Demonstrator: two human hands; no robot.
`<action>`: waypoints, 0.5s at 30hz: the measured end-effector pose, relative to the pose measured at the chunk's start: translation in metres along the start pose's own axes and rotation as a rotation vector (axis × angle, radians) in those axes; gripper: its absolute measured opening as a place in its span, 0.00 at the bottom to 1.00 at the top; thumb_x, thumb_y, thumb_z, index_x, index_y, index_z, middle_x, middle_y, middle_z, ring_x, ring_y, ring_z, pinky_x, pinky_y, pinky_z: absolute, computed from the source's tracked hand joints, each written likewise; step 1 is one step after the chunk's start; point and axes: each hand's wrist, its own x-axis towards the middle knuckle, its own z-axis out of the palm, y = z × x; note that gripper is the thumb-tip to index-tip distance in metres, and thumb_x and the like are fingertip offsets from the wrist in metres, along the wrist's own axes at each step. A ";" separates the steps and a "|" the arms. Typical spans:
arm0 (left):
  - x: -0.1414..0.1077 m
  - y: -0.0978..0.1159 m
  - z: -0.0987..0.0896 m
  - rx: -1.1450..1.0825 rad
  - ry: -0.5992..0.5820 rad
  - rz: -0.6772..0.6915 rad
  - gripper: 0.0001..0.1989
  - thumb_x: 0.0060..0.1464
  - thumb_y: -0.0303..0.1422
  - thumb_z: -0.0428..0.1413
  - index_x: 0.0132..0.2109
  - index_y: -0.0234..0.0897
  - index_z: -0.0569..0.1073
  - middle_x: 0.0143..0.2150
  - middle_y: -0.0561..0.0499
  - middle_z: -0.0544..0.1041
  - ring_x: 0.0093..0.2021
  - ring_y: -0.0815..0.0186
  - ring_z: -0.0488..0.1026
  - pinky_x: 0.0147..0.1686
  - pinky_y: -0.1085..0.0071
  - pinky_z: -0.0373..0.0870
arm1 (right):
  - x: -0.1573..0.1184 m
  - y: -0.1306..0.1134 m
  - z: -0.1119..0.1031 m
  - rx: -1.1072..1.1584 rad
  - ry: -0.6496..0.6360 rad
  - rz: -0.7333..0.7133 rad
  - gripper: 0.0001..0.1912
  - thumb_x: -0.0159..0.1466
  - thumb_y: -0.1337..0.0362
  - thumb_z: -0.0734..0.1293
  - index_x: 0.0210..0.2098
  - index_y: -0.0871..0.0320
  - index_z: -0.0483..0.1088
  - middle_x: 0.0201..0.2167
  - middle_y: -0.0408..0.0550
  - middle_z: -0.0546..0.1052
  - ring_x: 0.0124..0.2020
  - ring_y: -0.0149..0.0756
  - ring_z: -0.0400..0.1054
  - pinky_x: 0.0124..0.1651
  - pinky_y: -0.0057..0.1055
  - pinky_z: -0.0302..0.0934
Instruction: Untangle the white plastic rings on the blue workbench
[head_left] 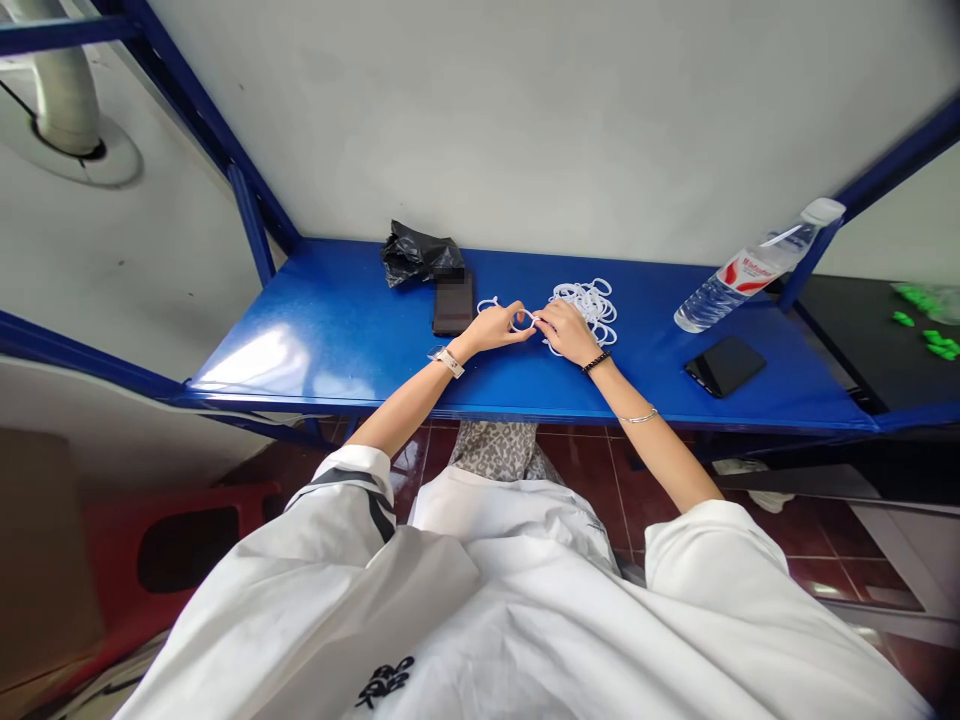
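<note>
Between my hands, over the front middle of the blue table, is a white ring [523,320]. My left hand [496,326] holds its left side with thumb and fingers curved around it. The fingertips of my right hand [564,330] pinch its right side. Behind and beside my right hand lies a pile of white rings [592,302], partly hidden by that hand. Another white loop [487,304] shows just behind my left hand, on the table.
The blue table [337,340] also bears a crumpled black bag [416,254] and a dark phone [453,305] left of my hands. At the right are a water bottle [750,275] and a black phone [725,367]. Green pieces [939,343] lie on a dark surface farther right.
</note>
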 end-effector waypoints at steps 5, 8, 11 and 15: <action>-0.001 -0.001 0.005 0.006 0.042 -0.017 0.15 0.59 0.42 0.54 0.46 0.35 0.69 0.25 0.52 0.74 0.28 0.62 0.73 0.32 0.71 0.61 | 0.003 0.000 0.005 0.009 0.020 0.003 0.17 0.72 0.59 0.57 0.43 0.55 0.77 0.38 0.56 0.78 0.46 0.51 0.66 0.50 0.49 0.62; -0.002 -0.001 0.007 0.014 0.065 -0.038 0.14 0.58 0.39 0.55 0.47 0.35 0.69 0.24 0.53 0.72 0.26 0.63 0.71 0.30 0.71 0.60 | 0.004 0.000 0.008 0.029 0.025 0.010 0.18 0.72 0.58 0.57 0.44 0.56 0.77 0.38 0.56 0.78 0.46 0.51 0.66 0.49 0.50 0.63; 0.000 0.000 0.010 0.000 0.091 -0.065 0.15 0.58 0.38 0.55 0.49 0.34 0.69 0.24 0.53 0.72 0.26 0.64 0.71 0.31 0.71 0.60 | 0.006 0.003 0.008 0.035 0.034 0.008 0.19 0.72 0.57 0.57 0.46 0.57 0.77 0.38 0.57 0.79 0.47 0.52 0.67 0.50 0.50 0.62; 0.006 0.005 0.013 -0.047 0.117 -0.118 0.16 0.59 0.36 0.55 0.51 0.31 0.70 0.25 0.52 0.74 0.26 0.63 0.71 0.30 0.70 0.60 | 0.008 0.007 0.007 0.059 0.080 0.016 0.21 0.73 0.56 0.55 0.47 0.57 0.77 0.38 0.57 0.79 0.46 0.51 0.67 0.52 0.49 0.62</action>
